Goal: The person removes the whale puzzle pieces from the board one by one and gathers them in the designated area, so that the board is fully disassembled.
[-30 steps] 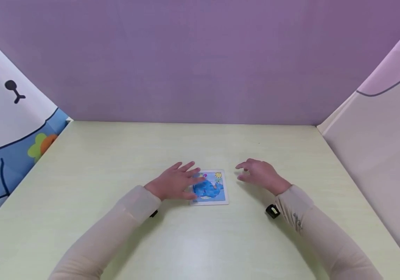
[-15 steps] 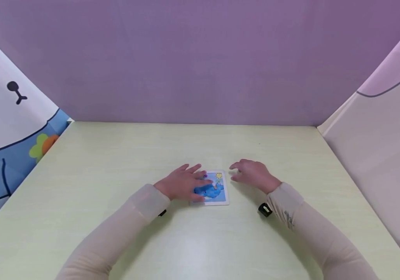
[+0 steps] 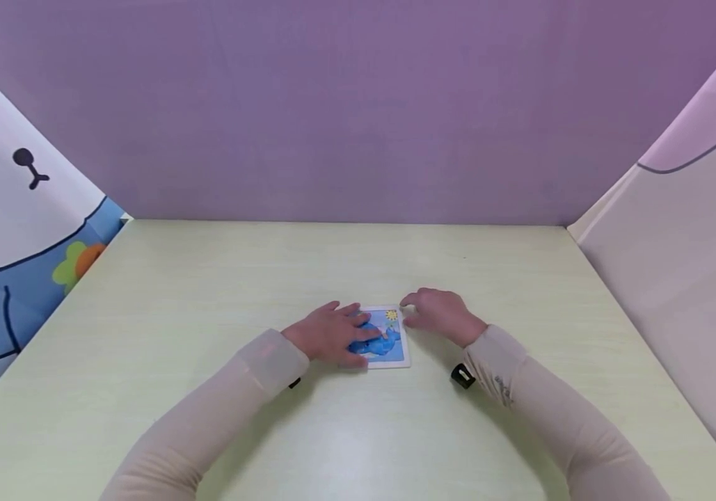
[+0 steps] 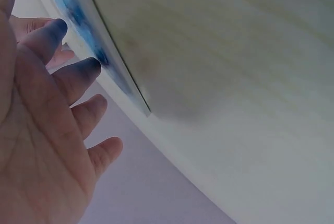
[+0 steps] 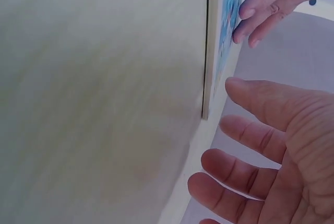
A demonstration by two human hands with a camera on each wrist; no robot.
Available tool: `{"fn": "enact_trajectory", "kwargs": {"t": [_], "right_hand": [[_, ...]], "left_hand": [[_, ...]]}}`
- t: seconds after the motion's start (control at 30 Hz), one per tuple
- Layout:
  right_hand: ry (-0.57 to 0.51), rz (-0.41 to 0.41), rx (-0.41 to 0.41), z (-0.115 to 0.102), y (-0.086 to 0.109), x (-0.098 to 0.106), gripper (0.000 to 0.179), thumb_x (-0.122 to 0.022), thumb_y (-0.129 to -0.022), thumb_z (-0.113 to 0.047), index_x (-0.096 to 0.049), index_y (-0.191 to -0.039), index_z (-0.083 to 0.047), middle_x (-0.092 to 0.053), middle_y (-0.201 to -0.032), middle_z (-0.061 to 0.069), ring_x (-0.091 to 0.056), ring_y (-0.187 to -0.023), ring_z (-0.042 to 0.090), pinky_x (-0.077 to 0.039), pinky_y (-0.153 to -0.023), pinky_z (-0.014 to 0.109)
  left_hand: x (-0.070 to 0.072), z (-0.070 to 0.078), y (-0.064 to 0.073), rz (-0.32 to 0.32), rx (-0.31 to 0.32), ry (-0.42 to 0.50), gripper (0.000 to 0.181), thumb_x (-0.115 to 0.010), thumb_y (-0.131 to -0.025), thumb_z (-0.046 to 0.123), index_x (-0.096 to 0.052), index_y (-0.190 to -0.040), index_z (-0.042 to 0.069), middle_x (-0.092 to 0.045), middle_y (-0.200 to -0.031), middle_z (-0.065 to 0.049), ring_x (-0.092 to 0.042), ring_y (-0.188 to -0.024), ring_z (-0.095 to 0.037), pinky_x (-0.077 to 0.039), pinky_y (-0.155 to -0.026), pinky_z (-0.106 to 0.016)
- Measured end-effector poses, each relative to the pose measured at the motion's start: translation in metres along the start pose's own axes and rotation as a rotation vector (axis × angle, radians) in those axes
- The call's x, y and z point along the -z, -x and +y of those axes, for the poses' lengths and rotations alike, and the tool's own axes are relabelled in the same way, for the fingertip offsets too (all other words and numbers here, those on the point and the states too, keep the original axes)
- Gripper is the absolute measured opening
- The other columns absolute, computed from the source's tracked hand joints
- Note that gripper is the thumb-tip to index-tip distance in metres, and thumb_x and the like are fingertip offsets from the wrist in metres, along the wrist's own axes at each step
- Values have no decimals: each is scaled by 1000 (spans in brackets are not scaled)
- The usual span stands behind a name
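A thin square picture board (image 3: 392, 352) with a white border lies flat, showing a blue whale and a yellow sun. My left hand (image 3: 330, 335) spreads its straight fingers over the board's left part, covering some of the whale. In the left wrist view, two darkened fingertips (image 4: 93, 66) overlap the picture. My right hand (image 3: 442, 314) is at the board's upper right corner, fingers loosely bent and holding nothing. Seen from the right wrist, its thumb (image 5: 255, 96) points toward the board's edge (image 5: 210, 72), with the palm bare.
The pale wooden table (image 3: 345, 445) runs back to a purple panel (image 3: 358, 111). At the left stands a cartoon-printed panel (image 3: 7, 229), and at the right a whitish one (image 3: 683, 264). A small black device (image 3: 463, 376) hangs under the right sleeve.
Both hands have moved inward: the left slid right, farther over the picture board, and the right came left to its upper right corner. The board has stayed in place.
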State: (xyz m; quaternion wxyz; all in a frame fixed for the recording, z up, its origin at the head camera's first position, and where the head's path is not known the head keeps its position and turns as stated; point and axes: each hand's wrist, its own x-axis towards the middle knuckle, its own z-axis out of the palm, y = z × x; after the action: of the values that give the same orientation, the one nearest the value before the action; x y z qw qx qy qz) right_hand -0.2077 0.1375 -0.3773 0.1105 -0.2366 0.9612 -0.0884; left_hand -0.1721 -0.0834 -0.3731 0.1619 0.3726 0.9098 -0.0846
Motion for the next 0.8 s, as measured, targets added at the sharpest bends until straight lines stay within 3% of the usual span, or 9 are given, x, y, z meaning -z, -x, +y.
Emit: {"fn": "enact_trajectory", "kwargs": {"t": [0.27, 0.47, 0.8], "right_hand": [[42, -18, 23, -6, -5, -3, 35, -69, -87, -29, -68, -118, -13, -67, -105, 6, -62, -93, 20, -50, -66, 37], [50, -35, 29, -10, -7, -4, 34, -70, -87, -28, -68, -117, -12, -67, -101, 5, -60, -86, 18, -49, -63, 34], [10, -70, 6, -13, -10, -2, 33, -71, -87, -25, -67, -116, -10, -67, -109, 8, -62, -100, 26, -51, -71, 40]], "left_hand": [[-1, 0, -2, -24, -8, 2, 62, -50, -93, 55, -38, -148, 31, -33, -154, -1, -31, -139, -27, -29, -109, -49], [-1, 1, -3, -44, 8, 4, 63, -53, -92, 54, -36, -149, 32, -30, -155, 0, -29, -141, -26, -29, -109, -49], [-1, 1, -3, -55, 17, 5, 69, -57, -89, 57, -33, -150, 34, -27, -156, 1, -27, -141, -26, -29, -108, -50]]}}
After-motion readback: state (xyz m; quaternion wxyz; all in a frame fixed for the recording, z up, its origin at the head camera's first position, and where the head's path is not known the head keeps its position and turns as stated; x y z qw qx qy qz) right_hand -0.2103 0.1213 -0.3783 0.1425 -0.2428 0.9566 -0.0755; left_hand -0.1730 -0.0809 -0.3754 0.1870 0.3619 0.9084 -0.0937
